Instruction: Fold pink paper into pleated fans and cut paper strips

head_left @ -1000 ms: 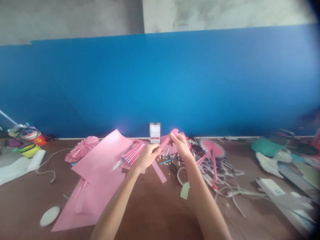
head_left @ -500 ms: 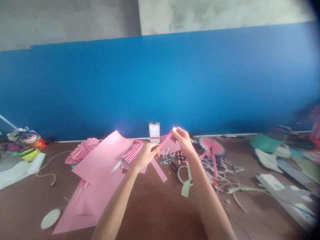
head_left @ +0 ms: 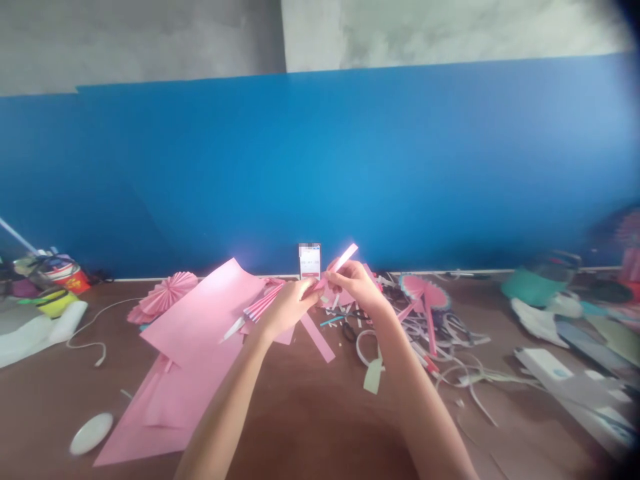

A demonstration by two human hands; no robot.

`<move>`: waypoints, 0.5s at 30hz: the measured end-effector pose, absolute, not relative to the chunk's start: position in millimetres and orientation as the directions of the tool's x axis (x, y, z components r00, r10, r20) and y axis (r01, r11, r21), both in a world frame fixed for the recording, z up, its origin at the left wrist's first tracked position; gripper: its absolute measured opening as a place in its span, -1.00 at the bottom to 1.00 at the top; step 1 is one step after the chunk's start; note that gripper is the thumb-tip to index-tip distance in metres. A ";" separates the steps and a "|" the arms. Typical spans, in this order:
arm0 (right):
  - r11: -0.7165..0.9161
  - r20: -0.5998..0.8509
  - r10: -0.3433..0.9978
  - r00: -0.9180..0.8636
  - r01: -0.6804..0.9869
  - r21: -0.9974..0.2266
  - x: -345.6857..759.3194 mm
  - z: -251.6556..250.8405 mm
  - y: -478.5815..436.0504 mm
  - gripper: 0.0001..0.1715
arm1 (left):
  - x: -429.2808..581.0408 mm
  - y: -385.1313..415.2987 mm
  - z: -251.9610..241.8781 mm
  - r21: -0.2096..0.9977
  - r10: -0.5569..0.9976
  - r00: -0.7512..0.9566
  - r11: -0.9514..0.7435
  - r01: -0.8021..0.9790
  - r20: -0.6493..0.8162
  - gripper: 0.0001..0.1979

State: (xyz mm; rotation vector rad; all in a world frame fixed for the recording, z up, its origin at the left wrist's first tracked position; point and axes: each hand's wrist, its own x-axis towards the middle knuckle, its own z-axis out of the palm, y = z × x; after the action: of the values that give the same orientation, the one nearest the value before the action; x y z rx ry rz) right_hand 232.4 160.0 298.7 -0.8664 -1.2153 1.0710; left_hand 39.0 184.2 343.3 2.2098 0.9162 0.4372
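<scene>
A narrow pink paper strip (head_left: 346, 257) is pinched between both hands, its pale end sticking up to the right. My left hand (head_left: 295, 303) grips its lower end, and my right hand (head_left: 354, 283) holds it further up, fingers closed. The hands are close together in front of an upright phone (head_left: 310, 261). Below them another pink strip (head_left: 318, 339) lies on the table. A pleated pink paper piece (head_left: 263, 303) is just behind my left hand, beside a scissor-like pointed blade (head_left: 233, 329).
Large pink sheets (head_left: 200, 347) cover the table's left part, near a pleated rosette (head_left: 170, 293) and a white oval object (head_left: 91, 434). Tangled pale strips (head_left: 450, 333), a pink-and-blue rosette (head_left: 425, 293) and a white power strip (head_left: 547, 365) lie to the right.
My right hand has moved left and slightly down, closer to my left hand. The strip's end now points up past the right fingers instead of stretching between the hands.
</scene>
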 end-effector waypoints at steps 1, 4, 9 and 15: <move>0.297 0.295 0.955 0.034 -0.164 -0.941 233.5 299.7 159.0 -0.60 | 37.9 184.5 343.1 0.709 0.711 0.703 -0.507 0.490 0.022 -0.67; 0.315 0.307 0.949 0.070 -0.183 -0.931 235.8 303.5 155.1 -0.64 | 36.3 185.1 341.6 0.732 0.696 0.718 -0.492 0.471 0.006 -0.63; 0.308 0.324 0.942 -0.090 -0.154 -0.939 232.5 304.5 152.1 -0.68 | 38.0 184.8 340.1 0.776 0.689 0.725 -0.450 0.442 -0.013 -0.61; 0.310 0.317 0.944 -0.089 -0.084 -0.947 229.9 299.8 156.5 -0.65 | 40.1 184.7 342.2 0.803 0.688 0.726 -0.427 0.417 -0.011 -0.65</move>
State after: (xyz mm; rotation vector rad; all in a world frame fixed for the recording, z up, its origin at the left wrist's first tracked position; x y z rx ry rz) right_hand 229.9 156.5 299.8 -0.8719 -1.3649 1.0724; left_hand 40.1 184.7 342.2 2.0790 0.8350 0.4052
